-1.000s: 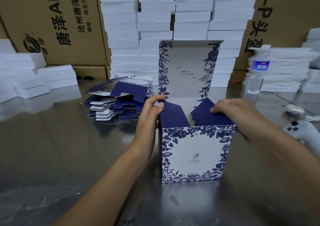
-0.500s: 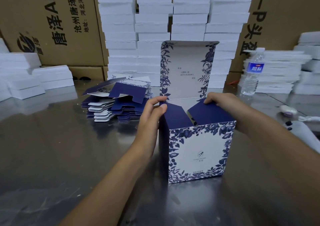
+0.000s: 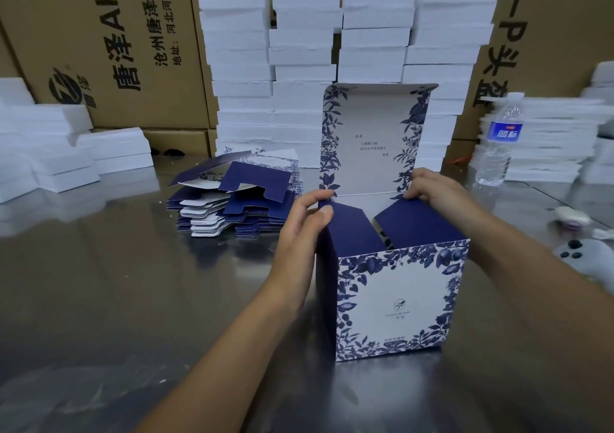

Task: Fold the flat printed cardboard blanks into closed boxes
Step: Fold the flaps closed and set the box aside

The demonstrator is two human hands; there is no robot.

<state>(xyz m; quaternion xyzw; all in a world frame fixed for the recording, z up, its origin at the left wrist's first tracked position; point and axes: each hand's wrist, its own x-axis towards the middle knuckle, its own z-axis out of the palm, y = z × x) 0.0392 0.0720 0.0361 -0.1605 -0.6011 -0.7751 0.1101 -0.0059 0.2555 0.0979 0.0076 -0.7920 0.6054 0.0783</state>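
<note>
Between the left hand (image 3: pixel 299 233) and the right hand (image 3: pixel 435 193), upright on the tabletop (image 3: pixel 99 299): the box (image 3: pixel 392 303), blue-and-white floral front toward the camera, top open. Behind both hands, the lid (image 3: pixel 372 140) standing straight up from the back edge, printed inner face forward. Just under the fingertips, two dark blue side flaps tilted inward over the opening, not yet flat: the left flap (image 3: pixel 352 230) touching the left hand, the right flap (image 3: pixel 418 223) touching the right hand, a gap between the two. Left hand against the box's upper left side, palm to the wall, fingers close together and nearly straight, thumb and forefinger pinching the rear corner of the left flap beside the lid's hinge. Left forearm reaching in from the lower left, low over the tabletop. Right hand over the far right corner, back of the hand up, knuckles bent, fingers curled down round the rear edge of the right flap, thumb mostly hidden. Right forearm coming in from the lower right, alongside the box's right wall. Left of the left hand and a little farther back, a loose pile of flat blanks (image 3: pixel 239 200). Beyond the lid, stacks of white slabs (image 3: pixel 299 67) in front of brown cartons (image 3: pixel 116 50). Past the right hand, a water bottle (image 3: pixel 498 140) farther back and a grey controller (image 3: pixel 584 260) nearer.
</note>
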